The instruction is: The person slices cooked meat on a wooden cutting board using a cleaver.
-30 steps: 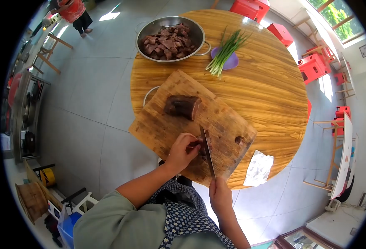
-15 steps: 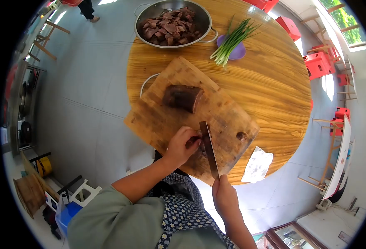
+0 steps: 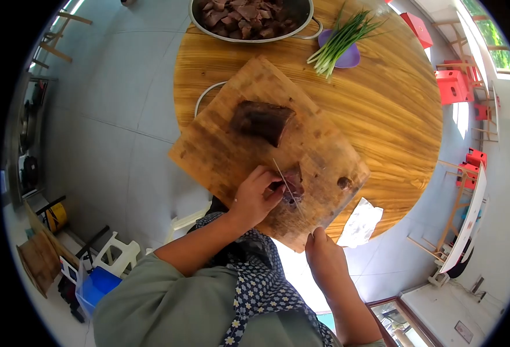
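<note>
A wooden cutting board lies at an angle on the round table. My right hand is closed around the handle of a knife, whose blade shows as a thin line, seen edge-on. Dark red meat pieces lie beside the blade. My left hand has its fingers curled on a small meat piece, partly hidden, just left of the blade. A larger dark brown block of meat rests on the board beyond both hands.
At the table's far side stands a metal pan of cut meat. Green onions lie across a purple dish. A crumpled white sheet sits at the near right edge. Red stools stand beyond the table.
The view has tilted down, so the pan sits higher and is partly cut off. The knife blade has turned from showing its flat side to edge-on, and more sliced meat shows beside it.
</note>
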A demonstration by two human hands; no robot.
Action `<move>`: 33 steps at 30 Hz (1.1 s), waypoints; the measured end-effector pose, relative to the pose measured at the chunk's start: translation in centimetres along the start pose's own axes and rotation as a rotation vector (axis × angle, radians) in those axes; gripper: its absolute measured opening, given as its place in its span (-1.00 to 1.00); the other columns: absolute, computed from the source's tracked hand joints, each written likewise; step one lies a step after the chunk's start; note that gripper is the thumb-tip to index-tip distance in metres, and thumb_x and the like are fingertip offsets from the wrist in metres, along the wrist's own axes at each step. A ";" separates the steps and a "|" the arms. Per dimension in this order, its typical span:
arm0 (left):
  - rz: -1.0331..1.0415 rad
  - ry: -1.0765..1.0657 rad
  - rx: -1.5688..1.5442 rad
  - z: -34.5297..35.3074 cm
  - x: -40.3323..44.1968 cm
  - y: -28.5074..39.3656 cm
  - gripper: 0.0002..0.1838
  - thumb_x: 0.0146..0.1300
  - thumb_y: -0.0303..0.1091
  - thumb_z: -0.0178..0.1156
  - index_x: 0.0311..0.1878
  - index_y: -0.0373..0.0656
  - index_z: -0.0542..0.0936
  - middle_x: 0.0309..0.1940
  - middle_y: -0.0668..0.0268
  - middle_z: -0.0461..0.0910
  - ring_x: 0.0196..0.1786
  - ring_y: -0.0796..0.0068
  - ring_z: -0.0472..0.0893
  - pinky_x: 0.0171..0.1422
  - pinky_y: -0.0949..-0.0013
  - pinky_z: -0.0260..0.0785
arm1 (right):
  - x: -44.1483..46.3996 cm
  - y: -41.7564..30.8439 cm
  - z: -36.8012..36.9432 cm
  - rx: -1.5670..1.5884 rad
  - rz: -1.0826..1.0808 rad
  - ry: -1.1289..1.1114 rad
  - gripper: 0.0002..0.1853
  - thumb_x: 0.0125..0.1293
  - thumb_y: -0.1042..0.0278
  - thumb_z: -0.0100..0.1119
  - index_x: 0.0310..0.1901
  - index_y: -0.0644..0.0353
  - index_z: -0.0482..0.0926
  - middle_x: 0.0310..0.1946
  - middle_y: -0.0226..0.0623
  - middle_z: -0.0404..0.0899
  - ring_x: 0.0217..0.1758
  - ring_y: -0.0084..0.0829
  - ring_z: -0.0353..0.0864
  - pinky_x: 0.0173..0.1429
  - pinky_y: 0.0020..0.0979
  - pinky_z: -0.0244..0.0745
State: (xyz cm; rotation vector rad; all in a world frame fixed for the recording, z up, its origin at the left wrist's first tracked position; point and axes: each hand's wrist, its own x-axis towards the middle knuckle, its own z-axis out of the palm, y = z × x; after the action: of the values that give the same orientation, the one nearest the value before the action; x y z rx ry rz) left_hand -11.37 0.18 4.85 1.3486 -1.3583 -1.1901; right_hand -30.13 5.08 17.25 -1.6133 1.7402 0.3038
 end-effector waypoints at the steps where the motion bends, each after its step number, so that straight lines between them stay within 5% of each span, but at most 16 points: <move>1: 0.011 0.000 0.002 0.2 0.0 -0.2 -0.79 0.26 -0.55 0.38 -0.07 -0.28 0.62 -0.11 0.13 0.54 -0.17 0.18 0.68 -0.14 0.34 0.62 | 0.1 -0.1 -0.2 -0.006 0.014 -0.006 -0.81 0.54 0.30 0.02 -0.16 0.26 0.37 -0.33 0.23 0.63 -0.24 0.30 0.63 -0.17 0.17 0.51; 17: -0.030 0.088 -0.005 1.2 -0.7 -0.4 -0.80 0.27 -0.55 0.38 -0.07 -0.29 0.62 -0.08 0.13 0.53 -0.16 0.22 0.72 -0.15 0.36 0.64 | 1.6 -1.7 -0.1 -0.043 -0.061 0.032 -0.80 0.56 0.28 -0.01 -0.17 0.25 0.35 -0.33 0.23 0.64 -0.31 0.33 0.62 -0.22 0.21 0.51; 22: -0.029 0.106 0.075 1.5 -0.6 -0.3 -0.82 0.28 -0.56 0.38 -0.08 -0.31 0.63 -0.08 0.15 0.54 -0.18 0.25 0.71 -0.14 0.35 0.63 | -1.9 0.0 0.8 0.033 0.148 -0.045 -0.79 0.57 0.28 -0.02 -0.13 0.27 0.37 -0.37 0.28 0.63 -0.25 0.37 0.63 -0.16 0.23 0.49; 28: 0.002 0.097 0.068 1.3 -0.9 0.0 -0.80 0.28 -0.56 0.38 -0.05 -0.31 0.64 -0.08 0.16 0.56 -0.19 0.25 0.70 -0.15 0.36 0.61 | 2.0 0.0 1.5 0.014 -0.054 0.041 -0.77 0.57 0.21 -0.01 -0.11 0.24 0.37 -0.32 0.19 0.67 -0.30 0.30 0.66 -0.20 0.21 0.52; 33: 0.014 0.087 0.102 1.0 -0.8 -0.5 -0.82 0.28 -0.55 0.38 -0.07 -0.27 0.66 -0.10 0.17 0.57 -0.20 0.24 0.70 -0.15 0.36 0.59 | -1.7 1.5 1.8 -0.002 0.146 -0.041 -0.76 0.58 0.22 -0.01 -0.12 0.26 0.39 -0.34 0.24 0.65 -0.23 0.31 0.65 -0.13 0.21 0.50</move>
State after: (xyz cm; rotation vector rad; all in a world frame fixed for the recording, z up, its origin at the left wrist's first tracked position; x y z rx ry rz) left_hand -12.26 1.08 4.21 1.4429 -1.3803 -1.0529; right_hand -30.97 7.73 16.61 -1.4741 1.8306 0.4055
